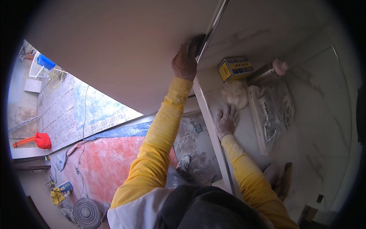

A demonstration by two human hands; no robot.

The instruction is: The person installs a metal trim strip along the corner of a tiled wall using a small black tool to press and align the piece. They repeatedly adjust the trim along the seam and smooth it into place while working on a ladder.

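My left hand (185, 63) is raised to the wall, closed around a dark, block-like thing (196, 42) whose exact kind I cannot make out. That thing presses against the wall beside a shiny metal edge trim (216, 23). Lower down, my right hand (227, 120) rests on a pale ledge (244, 131) with its fingers spread. Just beyond its fingertips lies a crumpled whitish bundle (235, 94). To its right, a flat stack (268, 110) partly covered in shiny clear plastic leans on the ledge.
A yellow and blue box (234, 68) and a metal bottle with a pink cap (267, 72) stand farther back on the ledge. Below are a red floor covering (110, 156), a cable, a round fan (87, 213) and, farther off, a blue bucket (46, 62).
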